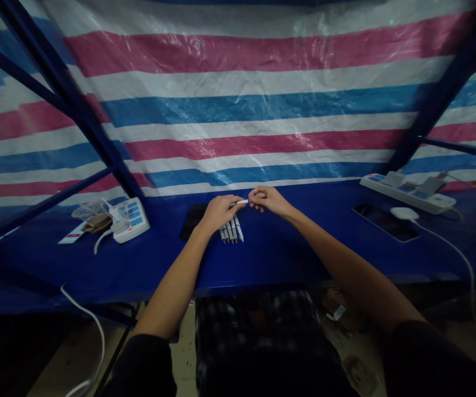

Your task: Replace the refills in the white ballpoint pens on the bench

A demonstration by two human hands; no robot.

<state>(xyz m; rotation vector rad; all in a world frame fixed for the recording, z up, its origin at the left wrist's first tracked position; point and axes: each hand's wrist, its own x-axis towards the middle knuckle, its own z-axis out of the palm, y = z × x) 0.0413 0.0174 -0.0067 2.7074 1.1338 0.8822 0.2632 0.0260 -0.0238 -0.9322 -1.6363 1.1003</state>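
Above the middle of the blue table, my left hand (220, 210) pinches a white pen (242, 202) between thumb and fingers. The pen lies roughly level and points to the right. Closed fingers of my right hand (269, 200) meet its right end; whether they grip the pen itself or a small part at its tip is too small to tell. Below my left hand, several white and grey pens (231, 230) lie side by side, their upper ends hidden by that hand. A flat black item (191, 221) lies to the left, partly behind my left hand.
A white power strip (132, 219) with plugs and cables stands on the left of the blue table (262, 259). On the right are a longer power strip (407, 193), a phone (385, 221) and a white charger (404, 213) with its cable. Striped sheeting (254, 110) hangs behind.
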